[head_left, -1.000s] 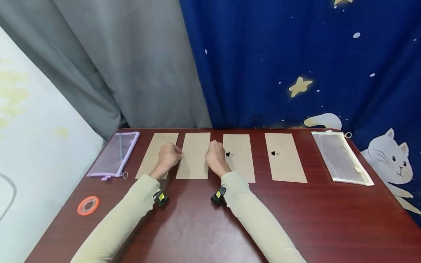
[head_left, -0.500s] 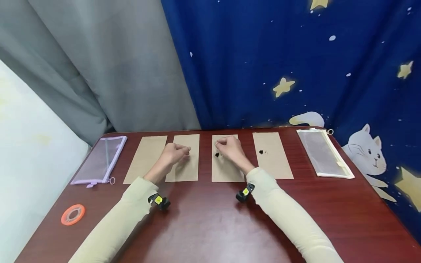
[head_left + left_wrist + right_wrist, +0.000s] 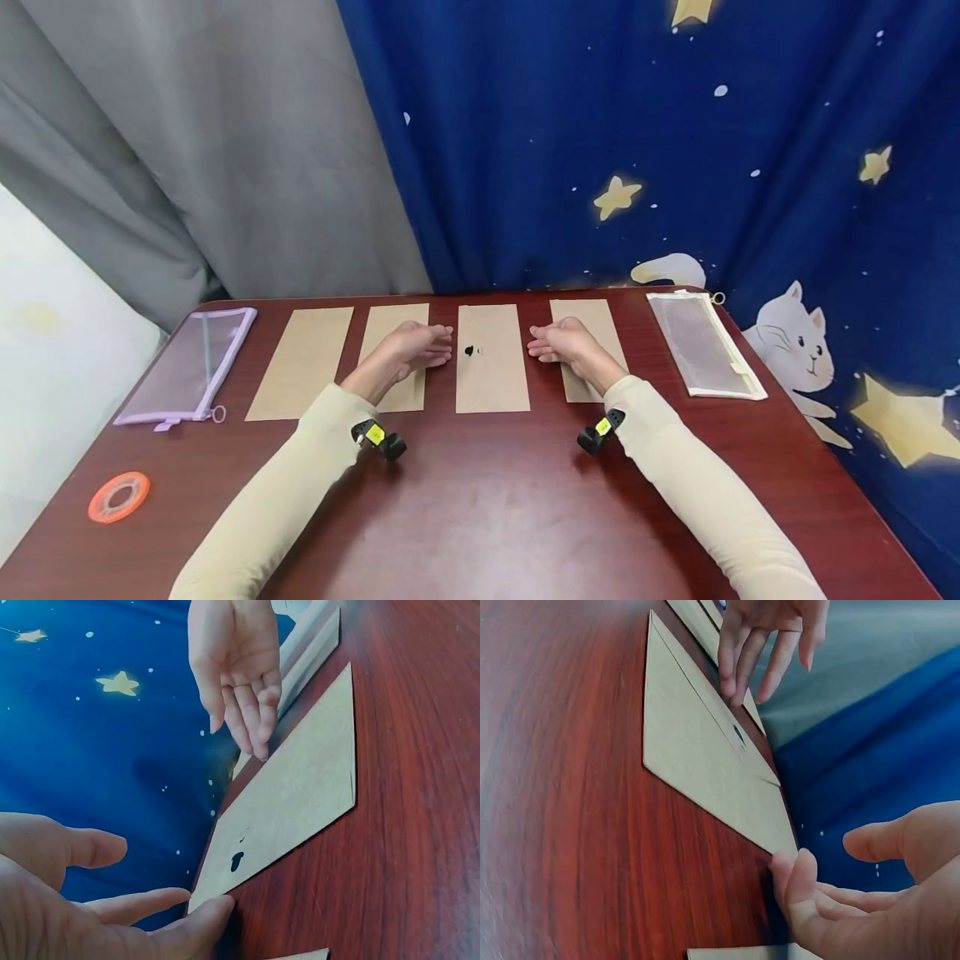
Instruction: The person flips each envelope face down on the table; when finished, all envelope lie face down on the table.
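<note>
A tan kraft paper bag [image 3: 492,382] with a small black hat-and-mustache print lies flat between my two hands. Along its left side is my left hand [image 3: 416,346], over part of a plain paper bag [image 3: 397,314], thumb and fingers spread and holding nothing. On the other side my right hand [image 3: 568,342] faces it with loosely bent fingers and an empty palm, covering part of another paper bag [image 3: 588,311]. In the left wrist view, the fingertips [image 3: 217,907] come right at the printed bag's edge. The right wrist view shows fingertips [image 3: 786,864] close by its corner.
Farther left lies one more paper bag [image 3: 300,371], then a purple-edged mesh zip pouch [image 3: 183,367]. An orange ring-shaped roll [image 3: 120,497] sits at the front left of the dark red table [image 3: 480,500]. A white-edged mesh pouch [image 3: 701,346] lies at the right; curtains hang behind.
My right hand has moved right, across the printed bag to its far side. My left hand has shifted right, over the plain bag, and its fingers have spread. The head view has turned right.
</note>
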A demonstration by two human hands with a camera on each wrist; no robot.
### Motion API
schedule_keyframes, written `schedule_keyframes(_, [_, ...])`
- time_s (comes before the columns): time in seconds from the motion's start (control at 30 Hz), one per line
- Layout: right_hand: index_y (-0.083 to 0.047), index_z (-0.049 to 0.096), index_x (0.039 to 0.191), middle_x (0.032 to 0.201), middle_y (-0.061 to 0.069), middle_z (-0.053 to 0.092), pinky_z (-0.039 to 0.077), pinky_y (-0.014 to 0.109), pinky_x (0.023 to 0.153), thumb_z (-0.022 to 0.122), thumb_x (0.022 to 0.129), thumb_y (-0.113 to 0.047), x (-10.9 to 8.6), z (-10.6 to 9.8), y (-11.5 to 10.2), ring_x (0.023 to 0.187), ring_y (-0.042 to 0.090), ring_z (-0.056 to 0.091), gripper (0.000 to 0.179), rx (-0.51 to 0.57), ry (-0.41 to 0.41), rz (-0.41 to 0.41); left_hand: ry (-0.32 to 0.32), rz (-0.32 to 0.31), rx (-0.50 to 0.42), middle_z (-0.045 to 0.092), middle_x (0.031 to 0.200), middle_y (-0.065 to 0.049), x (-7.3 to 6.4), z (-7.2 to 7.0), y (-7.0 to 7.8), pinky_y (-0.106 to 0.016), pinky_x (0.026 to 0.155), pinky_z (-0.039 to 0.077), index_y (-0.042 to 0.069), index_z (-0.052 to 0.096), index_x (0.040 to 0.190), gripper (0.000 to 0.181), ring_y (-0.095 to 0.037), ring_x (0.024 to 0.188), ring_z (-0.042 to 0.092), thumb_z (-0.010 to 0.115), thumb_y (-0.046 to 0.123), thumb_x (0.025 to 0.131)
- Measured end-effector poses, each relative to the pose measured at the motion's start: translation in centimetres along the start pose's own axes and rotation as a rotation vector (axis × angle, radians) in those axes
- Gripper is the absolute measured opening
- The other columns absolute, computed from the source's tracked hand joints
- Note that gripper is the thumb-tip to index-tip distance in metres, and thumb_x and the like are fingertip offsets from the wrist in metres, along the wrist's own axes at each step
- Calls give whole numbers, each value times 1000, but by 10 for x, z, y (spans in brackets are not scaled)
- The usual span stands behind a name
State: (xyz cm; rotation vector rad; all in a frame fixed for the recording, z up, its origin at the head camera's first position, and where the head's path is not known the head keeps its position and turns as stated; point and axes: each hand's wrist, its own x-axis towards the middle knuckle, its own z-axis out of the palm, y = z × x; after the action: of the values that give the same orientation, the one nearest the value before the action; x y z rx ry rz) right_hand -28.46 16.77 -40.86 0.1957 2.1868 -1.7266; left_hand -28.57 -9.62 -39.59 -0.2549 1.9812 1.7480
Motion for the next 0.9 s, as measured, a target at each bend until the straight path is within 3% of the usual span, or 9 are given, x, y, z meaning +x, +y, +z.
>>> schedule_keyframes(0.2, [12, 50, 139, 132, 33, 60, 53, 12, 58, 48, 106, -10, 2, 2, -4, 71, 5, 68, 40, 22, -29, 47, 17, -37, -22, 57, 130, -22, 4, 1, 3, -36, 111, 51, -11, 50, 139, 46, -23, 103, 64, 50, 21, 106])
schedule_keyframes(0.5, [10, 56, 135, 125, 27, 67, 43, 9, 51, 53, 104, -9, 3, 13, -15, 68, 3, 63, 36, 28, -5, 53, 55, -66, -85, 57, 126, -20, 3, -1, 9, -34, 111, 51, -10, 48, 140, 45, -23, 107, 64, 48, 20, 106])
schedule_keyframes(0.7, [8, 65, 126, 96, 4, 72, 52, 12, 60, 59, 98, -5, -7, 20, -12, 74, 4, 62, 31, 54, 63, -47, 58, -50, -99, 59, 114, -16, 1, -1, 13, -34, 109, 52, -13, 50, 137, 43, -18, 94, 64, 48, 16, 105])
schedule_keyframes(0.9, [3, 72, 121, 99, 9, 76, 56, 17, 63, 67, 94, -7, -12, 30, 0, 75, 6, 65, 29, 83, 202, -191, 59, -51, -112, 59, 101, -11, -1, -1, 13, -31, 102, 56, -11, 53, 132, 36, -13, 83, 63, 47, 12, 104])
